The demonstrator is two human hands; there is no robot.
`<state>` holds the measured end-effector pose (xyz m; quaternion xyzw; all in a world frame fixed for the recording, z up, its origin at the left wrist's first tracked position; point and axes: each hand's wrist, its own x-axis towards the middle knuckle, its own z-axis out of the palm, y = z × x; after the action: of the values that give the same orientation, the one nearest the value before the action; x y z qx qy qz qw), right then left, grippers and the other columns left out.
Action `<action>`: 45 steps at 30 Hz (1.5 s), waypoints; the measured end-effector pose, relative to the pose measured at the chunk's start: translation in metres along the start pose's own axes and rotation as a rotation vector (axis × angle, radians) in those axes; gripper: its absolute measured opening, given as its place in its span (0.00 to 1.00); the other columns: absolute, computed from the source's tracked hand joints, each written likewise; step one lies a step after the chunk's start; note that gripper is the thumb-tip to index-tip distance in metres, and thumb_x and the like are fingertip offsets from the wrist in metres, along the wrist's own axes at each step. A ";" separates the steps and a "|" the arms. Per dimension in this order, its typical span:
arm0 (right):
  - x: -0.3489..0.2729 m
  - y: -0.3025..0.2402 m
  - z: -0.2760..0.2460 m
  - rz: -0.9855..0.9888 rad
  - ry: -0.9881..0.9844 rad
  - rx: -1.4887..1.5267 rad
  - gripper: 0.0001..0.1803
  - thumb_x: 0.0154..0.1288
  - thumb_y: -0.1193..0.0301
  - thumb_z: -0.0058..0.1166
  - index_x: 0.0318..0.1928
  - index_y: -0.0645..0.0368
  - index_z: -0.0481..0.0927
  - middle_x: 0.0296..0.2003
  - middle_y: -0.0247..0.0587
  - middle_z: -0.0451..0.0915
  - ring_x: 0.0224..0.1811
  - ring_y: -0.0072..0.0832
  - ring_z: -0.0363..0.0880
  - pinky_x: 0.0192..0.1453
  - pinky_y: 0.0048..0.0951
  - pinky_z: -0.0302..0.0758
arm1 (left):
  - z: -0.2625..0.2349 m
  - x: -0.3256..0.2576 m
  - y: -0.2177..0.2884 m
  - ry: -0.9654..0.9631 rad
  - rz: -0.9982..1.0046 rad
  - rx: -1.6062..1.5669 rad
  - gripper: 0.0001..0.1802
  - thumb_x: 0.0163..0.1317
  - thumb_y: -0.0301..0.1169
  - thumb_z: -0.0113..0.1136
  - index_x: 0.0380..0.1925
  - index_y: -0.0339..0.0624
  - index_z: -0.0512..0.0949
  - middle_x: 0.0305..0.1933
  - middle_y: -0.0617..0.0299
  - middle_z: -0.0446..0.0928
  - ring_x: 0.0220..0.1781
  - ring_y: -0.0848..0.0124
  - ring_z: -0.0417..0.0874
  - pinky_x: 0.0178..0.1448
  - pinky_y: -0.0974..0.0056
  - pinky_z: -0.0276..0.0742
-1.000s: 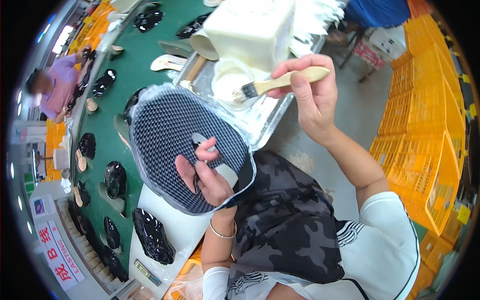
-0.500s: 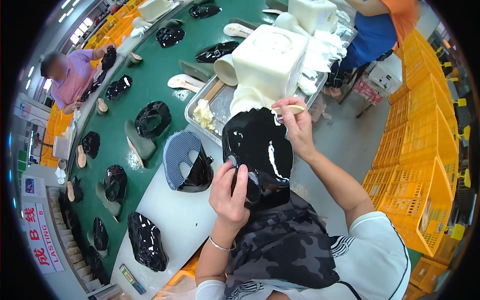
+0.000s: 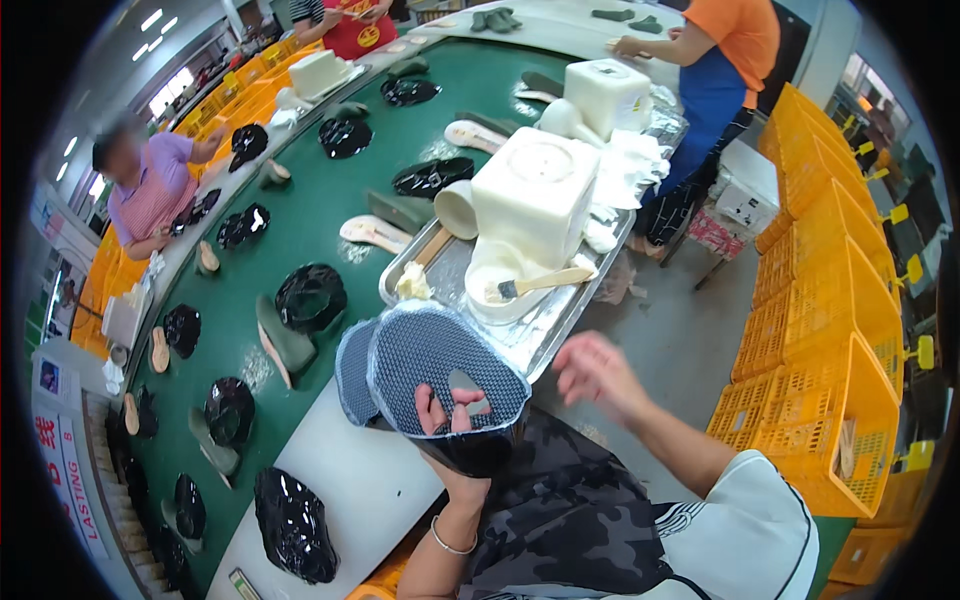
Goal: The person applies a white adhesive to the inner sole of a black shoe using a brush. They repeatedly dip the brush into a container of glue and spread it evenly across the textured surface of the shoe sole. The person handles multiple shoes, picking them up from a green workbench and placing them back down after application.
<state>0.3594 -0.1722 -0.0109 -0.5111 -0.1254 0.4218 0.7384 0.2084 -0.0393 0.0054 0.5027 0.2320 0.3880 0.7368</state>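
My left hand is closed on a shoe upper, a glossy black piece whose blue-grey mesh lining faces up, and its fingertips show through the cut-out. A second shoe upper lies partly behind it on the white board. To the right, my right hand hovers empty beside the metal tray, slightly blurred, fingers loosely bent and apart. The wooden-handled brush rests across the round mouth of the white square glue container.
Another black upper lies on the white board. Uppers and shoe lasts are spread over the green belt. Yellow crates are stacked at the right. Co-workers stand at the far left, far back and far right.
The brush has left my right hand and now lies on the container's mouth. The right hand has dropped lower. The upper in my left hand has turned from black side to mesh side and shifted left.
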 end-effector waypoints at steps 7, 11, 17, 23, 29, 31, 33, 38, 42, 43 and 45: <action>-0.041 0.044 0.047 0.565 -0.491 0.738 0.21 0.69 0.52 0.35 0.48 0.54 0.68 0.40 0.34 0.72 0.28 0.20 0.69 0.26 0.17 0.69 | -0.016 -0.011 -0.014 -0.088 0.225 0.298 0.28 0.62 0.29 0.48 0.60 0.41 0.49 0.44 0.57 0.69 0.46 0.70 0.71 0.50 0.65 0.68; -0.040 0.035 0.076 0.589 -0.540 0.739 0.20 0.69 0.53 0.34 0.51 0.51 0.68 0.38 0.29 0.72 0.25 0.17 0.62 0.24 0.16 0.60 | -0.035 -0.018 -0.001 -0.021 0.419 0.513 0.29 0.60 0.31 0.51 0.58 0.39 0.51 0.47 0.53 0.68 0.49 0.66 0.69 0.54 0.61 0.65; -0.020 0.042 0.114 0.569 -0.638 0.637 0.21 0.70 0.55 0.33 0.51 0.57 0.70 0.31 0.27 0.73 0.20 0.15 0.56 0.23 0.17 0.54 | -0.086 -0.021 0.015 0.052 0.507 0.433 0.30 0.54 0.24 0.55 0.58 0.36 0.57 0.53 0.51 0.64 0.54 0.59 0.68 0.59 0.56 0.64; 0.004 0.058 0.127 0.460 -0.680 0.620 0.21 0.70 0.56 0.34 0.48 0.59 0.70 0.34 0.30 0.74 0.20 0.15 0.59 0.23 0.18 0.56 | -0.164 -0.001 0.034 0.258 0.405 0.723 0.25 0.50 0.28 0.58 0.50 0.31 0.67 0.52 0.51 0.70 0.51 0.64 0.73 0.50 0.65 0.69; 0.019 0.082 0.111 0.538 -0.685 0.643 0.19 0.71 0.57 0.33 0.48 0.57 0.70 0.39 0.32 0.74 0.23 0.14 0.61 0.24 0.18 0.59 | -0.193 0.057 0.034 0.264 0.283 0.643 0.21 0.55 0.24 0.54 0.50 0.31 0.69 0.50 0.53 0.72 0.48 0.68 0.74 0.54 0.66 0.69; 0.028 0.091 0.106 0.540 -0.796 0.636 0.19 0.71 0.57 0.34 0.49 0.56 0.69 0.38 0.32 0.74 0.26 0.13 0.63 0.25 0.17 0.59 | -0.198 0.076 0.025 0.219 0.205 0.580 0.21 0.56 0.25 0.53 0.51 0.32 0.68 0.50 0.54 0.72 0.48 0.69 0.74 0.53 0.66 0.69; 0.032 0.097 0.108 0.560 -0.867 0.619 0.19 0.70 0.56 0.35 0.50 0.56 0.68 0.38 0.31 0.73 0.29 0.12 0.65 0.25 0.16 0.59 | -0.197 0.082 0.024 0.181 0.153 0.510 0.22 0.56 0.27 0.53 0.52 0.33 0.67 0.50 0.54 0.72 0.48 0.69 0.74 0.53 0.67 0.70; 0.045 0.107 0.120 0.597 -0.941 0.546 0.21 0.69 0.54 0.37 0.53 0.55 0.67 0.38 0.29 0.74 0.34 0.10 0.68 0.24 0.15 0.58 | -0.189 0.074 0.027 0.152 0.112 0.368 0.24 0.59 0.31 0.52 0.54 0.34 0.64 0.49 0.56 0.71 0.48 0.70 0.74 0.52 0.68 0.71; 0.056 0.116 0.128 0.678 -0.924 0.561 0.20 0.69 0.55 0.36 0.52 0.55 0.67 0.38 0.30 0.76 0.36 0.10 0.70 0.23 0.14 0.60 | -0.181 0.073 0.024 0.158 0.127 0.332 0.26 0.60 0.35 0.51 0.56 0.35 0.62 0.49 0.57 0.71 0.48 0.71 0.74 0.52 0.69 0.72; 0.059 0.116 0.131 0.702 -0.912 0.574 0.20 0.69 0.55 0.36 0.51 0.55 0.67 0.37 0.30 0.76 0.36 0.10 0.70 0.23 0.14 0.60 | -0.180 0.073 0.022 0.150 0.132 0.314 0.26 0.61 0.36 0.51 0.57 0.36 0.61 0.49 0.57 0.71 0.48 0.71 0.74 0.51 0.70 0.72; 0.058 0.113 0.134 0.736 -0.842 0.555 0.20 0.70 0.55 0.33 0.50 0.55 0.67 0.36 0.31 0.73 0.30 0.11 0.68 0.22 0.13 0.60 | -0.179 0.075 0.021 0.123 0.129 0.246 0.27 0.62 0.38 0.50 0.58 0.36 0.60 0.49 0.58 0.70 0.48 0.71 0.74 0.51 0.70 0.73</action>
<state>0.2566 -0.0274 -0.0626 -0.0997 -0.1070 0.8305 0.5374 0.1147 0.1255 -0.0412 0.5784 0.2897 0.4330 0.6277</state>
